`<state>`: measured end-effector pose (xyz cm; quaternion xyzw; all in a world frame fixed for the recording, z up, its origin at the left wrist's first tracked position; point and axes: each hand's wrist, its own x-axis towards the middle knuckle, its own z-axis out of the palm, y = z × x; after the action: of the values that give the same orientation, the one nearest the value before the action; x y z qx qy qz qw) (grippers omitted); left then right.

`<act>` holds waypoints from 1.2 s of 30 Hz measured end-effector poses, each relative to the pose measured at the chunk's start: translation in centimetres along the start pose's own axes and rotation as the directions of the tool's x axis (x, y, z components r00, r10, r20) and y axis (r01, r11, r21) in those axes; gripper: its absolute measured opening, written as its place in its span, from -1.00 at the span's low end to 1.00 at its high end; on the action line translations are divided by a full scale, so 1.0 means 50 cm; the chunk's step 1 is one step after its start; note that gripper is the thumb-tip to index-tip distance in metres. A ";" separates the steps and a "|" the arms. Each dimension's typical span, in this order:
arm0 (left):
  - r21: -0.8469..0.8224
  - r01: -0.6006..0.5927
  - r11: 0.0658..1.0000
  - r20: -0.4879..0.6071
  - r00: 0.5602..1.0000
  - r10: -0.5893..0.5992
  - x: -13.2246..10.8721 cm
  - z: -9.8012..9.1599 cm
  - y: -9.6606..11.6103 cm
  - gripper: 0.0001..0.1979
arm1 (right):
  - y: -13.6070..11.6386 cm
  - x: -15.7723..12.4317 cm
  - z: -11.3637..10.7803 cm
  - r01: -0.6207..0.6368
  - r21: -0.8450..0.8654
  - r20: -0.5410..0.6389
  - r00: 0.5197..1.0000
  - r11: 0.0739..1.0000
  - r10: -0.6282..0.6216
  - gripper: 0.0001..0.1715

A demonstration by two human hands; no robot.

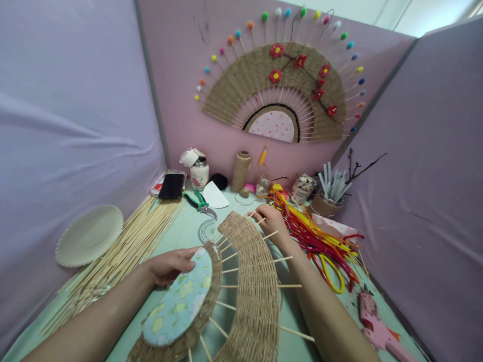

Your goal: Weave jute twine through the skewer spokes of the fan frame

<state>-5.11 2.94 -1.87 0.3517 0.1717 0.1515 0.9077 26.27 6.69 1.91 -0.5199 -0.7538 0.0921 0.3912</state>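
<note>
A fan of woven twine on thin wooden sticks lies tilted in front of me, its inner half-disc covered with blue floral fabric. My left hand grips the half-disc's edge, thumb on top of the fabric and the other fingers underneath. At the far end of the woven band, my right hand is closed around a stick tip, its fingers pinched together. Whether twine is also between those fingers is too small to tell. Several stick ends stick out past the band's outer edge.
Bamboo sticks and a white plate lie left. Pruning shears, a protractor and a twine spool stand beyond. Pipe cleaners and a pink glue gun lie right. A finished fan hangs on the back panel.
</note>
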 end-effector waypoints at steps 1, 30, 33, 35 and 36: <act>-0.003 0.006 1.000 -0.001 1.000 -0.006 0.000 0.000 0.000 -0.50 | 0.002 -0.001 0.000 -0.002 -0.016 -0.028 1.000 1.000 0.001 -0.61; 0.033 0.052 0.998 0.027 0.998 -0.053 0.012 0.007 -0.016 -0.52 | 0.010 0.046 0.054 -0.406 0.486 0.452 0.875 0.774 0.175 -0.76; 0.040 0.068 0.997 0.025 0.997 -0.069 0.013 0.004 -0.017 -0.54 | 0.026 0.075 0.044 -0.410 0.418 0.518 0.841 0.810 0.158 -0.77; 0.054 0.089 0.995 0.033 0.995 -0.091 0.012 0.005 -0.016 -0.52 | 0.036 0.093 0.036 -0.417 0.370 0.567 0.809 0.830 0.154 -0.74; 0.061 0.098 0.993 0.039 0.994 -0.100 0.012 0.006 -0.015 -0.51 | 0.039 0.101 0.033 -0.421 0.356 0.592 0.792 0.835 0.147 -0.72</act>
<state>-4.33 2.46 -2.32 0.3725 0.1741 0.0938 0.9067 25.77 12.33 2.22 -0.4719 -0.6974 0.4745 0.2565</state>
